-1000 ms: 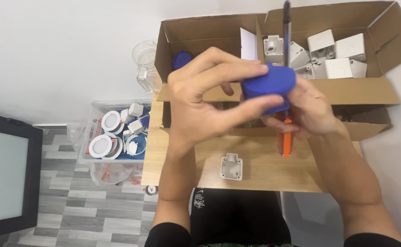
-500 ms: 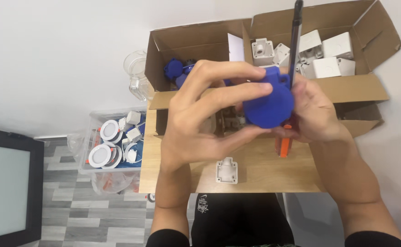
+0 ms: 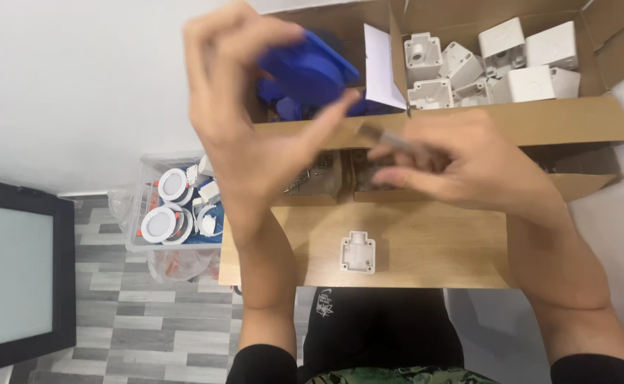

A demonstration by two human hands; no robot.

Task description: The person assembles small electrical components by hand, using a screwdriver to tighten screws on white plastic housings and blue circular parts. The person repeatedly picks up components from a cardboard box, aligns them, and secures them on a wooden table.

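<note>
Head view: left hand (image 3: 255,135) grips one blue part (image 3: 308,67); right hand (image 3: 461,167) pinches blurred tool (image 3: 397,142); one white box (image 3: 357,253) on table (image 3: 433,245).

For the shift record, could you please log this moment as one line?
left hand: holds blue part over box | right hand: grips blurred tool | white housing: on table

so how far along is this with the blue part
Done: hard to say; one white box lies alone on the table. In hand: the left hand holds the blue part up over the carton; the right hand grips a blurred tool. Left: more white boxes and blue parts sit in the carton.
</note>
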